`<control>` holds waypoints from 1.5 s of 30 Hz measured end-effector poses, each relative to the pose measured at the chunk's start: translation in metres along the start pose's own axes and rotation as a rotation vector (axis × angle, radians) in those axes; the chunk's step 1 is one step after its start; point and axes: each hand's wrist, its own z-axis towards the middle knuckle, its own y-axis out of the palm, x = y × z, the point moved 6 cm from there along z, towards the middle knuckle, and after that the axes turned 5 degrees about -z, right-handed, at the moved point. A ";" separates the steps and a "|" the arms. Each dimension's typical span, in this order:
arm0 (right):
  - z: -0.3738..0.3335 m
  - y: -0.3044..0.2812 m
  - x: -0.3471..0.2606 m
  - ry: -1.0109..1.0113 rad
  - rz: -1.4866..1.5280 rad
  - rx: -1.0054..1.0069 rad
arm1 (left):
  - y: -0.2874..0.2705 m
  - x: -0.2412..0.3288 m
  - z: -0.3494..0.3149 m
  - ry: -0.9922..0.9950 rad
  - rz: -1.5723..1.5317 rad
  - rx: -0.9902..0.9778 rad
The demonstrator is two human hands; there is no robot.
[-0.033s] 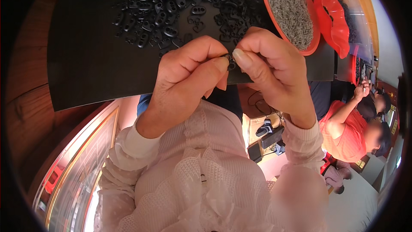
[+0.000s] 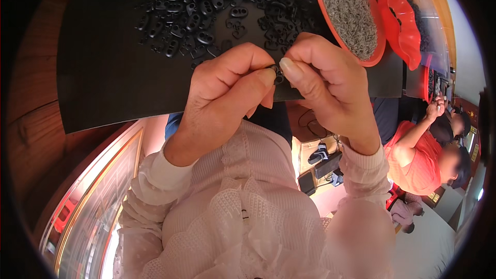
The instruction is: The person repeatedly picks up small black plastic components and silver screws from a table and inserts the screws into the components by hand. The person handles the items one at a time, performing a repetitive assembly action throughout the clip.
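Above the near edge of the black tabletop, my two hands meet over a small black plastic cord-lock part with round openings. My left hand is closed, pinching the part's left side between thumb and forefinger. From the right, my right hand is also closed in a pinch, its thumb and forefinger at the part's other side. Fingertips cover most of the part, so whether a spring is with it I cannot tell. Just beyond lies a loose heap of black two-hole cord-lock pieces.
An orange-red bowl of small metal springs stands beyond my right hand. Beside it is a red wavy-rimmed dish. At the right a person in an orange-red shirt sits by the table. Dark objects lie below the table.
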 end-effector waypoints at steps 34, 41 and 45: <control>0.002 0.003 -0.010 -0.134 -0.108 -0.013 | 0.000 0.000 -0.001 0.070 -0.049 0.016; 0.000 0.005 -0.009 -0.157 -0.161 -0.025 | 0.002 0.000 0.000 0.047 -0.021 0.012; 0.000 0.007 -0.008 -0.155 -0.150 -0.064 | 0.002 0.000 -0.001 0.033 -0.034 -0.012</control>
